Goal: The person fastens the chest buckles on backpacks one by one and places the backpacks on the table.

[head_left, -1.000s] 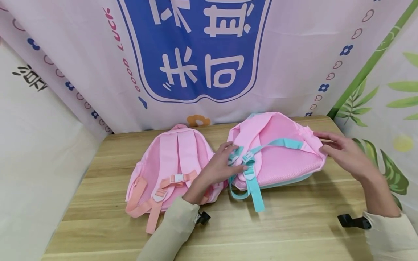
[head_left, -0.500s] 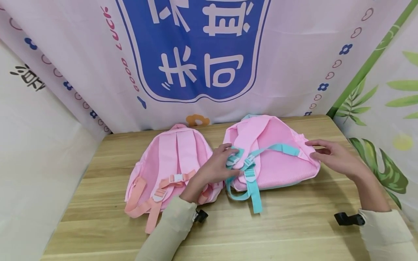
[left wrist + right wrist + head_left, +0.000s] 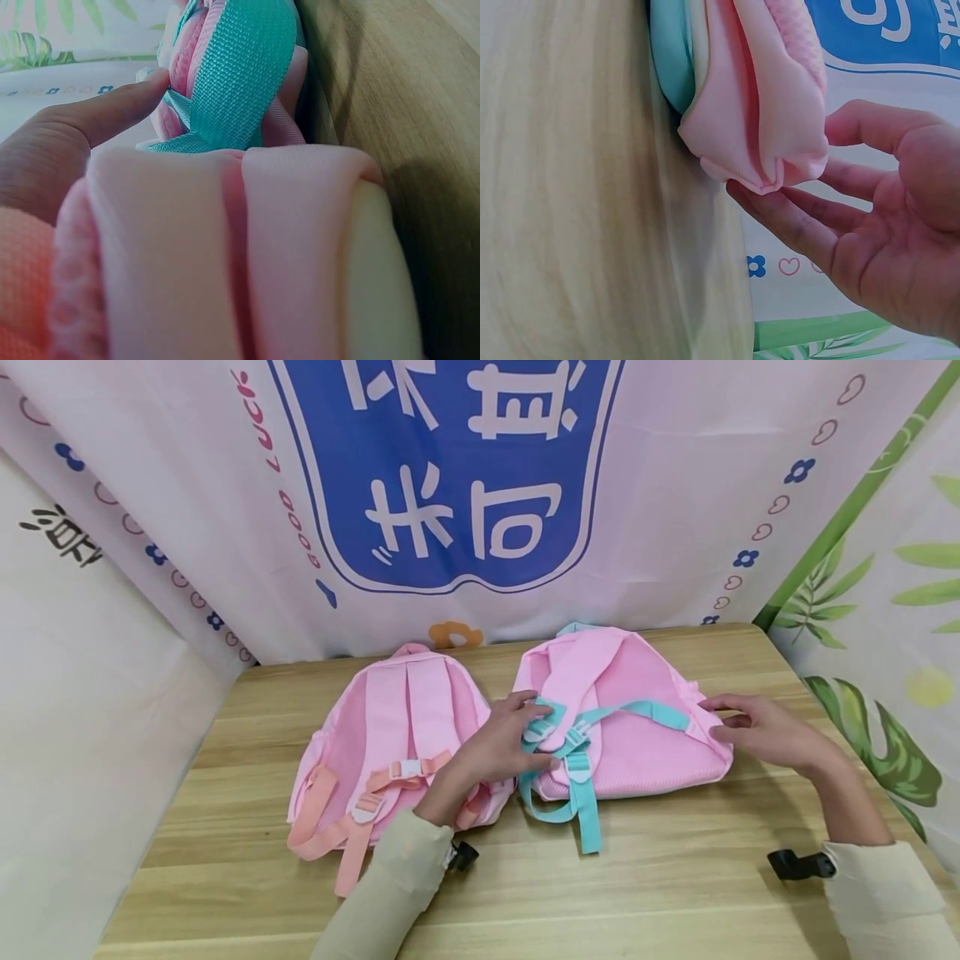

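Note:
A pink backpack with turquoise straps (image 3: 645, 743) lies back side up on the wooden table, tilted, near the far edge. At its left end, my left hand (image 3: 498, 739) touches the strap area, thumb and fingers spread around the buckles. In the left wrist view the thumb (image 3: 112, 112) reaches nearly straight to the bag's side beside a turquoise strap (image 3: 244, 71). My right hand (image 3: 772, 731) holds the bag's right end. The right wrist view shows its fingers around the bunched pink corner (image 3: 757, 142), thumb on one face and fingertips at the other.
Left of it lies a second pink backpack (image 3: 390, 693), with coral straps (image 3: 318, 827) and a white buckle, partly under my left forearm. Printed cloth (image 3: 660, 510) hangs behind the wooden table (image 3: 637, 893). Leaf-printed cloth (image 3: 915, 652) hangs at the right.
The turquoise-strapped backpack has shifted slightly left and down toward the table, its turquoise underside now less visible. My right hand has moved left with it. The coral-strapped backpack has stayed put.

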The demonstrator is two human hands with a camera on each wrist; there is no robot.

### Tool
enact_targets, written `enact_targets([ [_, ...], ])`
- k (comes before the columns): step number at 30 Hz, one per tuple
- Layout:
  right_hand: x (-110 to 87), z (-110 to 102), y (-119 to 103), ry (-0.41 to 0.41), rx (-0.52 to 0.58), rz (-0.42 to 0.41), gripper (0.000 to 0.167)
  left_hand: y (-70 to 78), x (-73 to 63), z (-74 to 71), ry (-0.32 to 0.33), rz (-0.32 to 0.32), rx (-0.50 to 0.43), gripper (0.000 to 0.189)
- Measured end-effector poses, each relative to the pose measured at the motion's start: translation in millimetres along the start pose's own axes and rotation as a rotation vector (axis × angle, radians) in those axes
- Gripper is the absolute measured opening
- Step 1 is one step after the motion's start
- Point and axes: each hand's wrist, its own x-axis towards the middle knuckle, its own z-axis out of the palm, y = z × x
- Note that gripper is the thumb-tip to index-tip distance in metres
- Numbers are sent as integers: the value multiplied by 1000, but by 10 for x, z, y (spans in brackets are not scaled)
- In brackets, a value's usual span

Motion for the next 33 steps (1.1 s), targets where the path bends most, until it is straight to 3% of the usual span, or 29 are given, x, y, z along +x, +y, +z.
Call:
enact_targets([
  [21,37,33,55,-47,1,-1,46,17,-18,2,3,-5,5,78],
  [33,37,20,-18,-9,-100,-7,46,4,-56,-155,18,-28,-54,79],
])
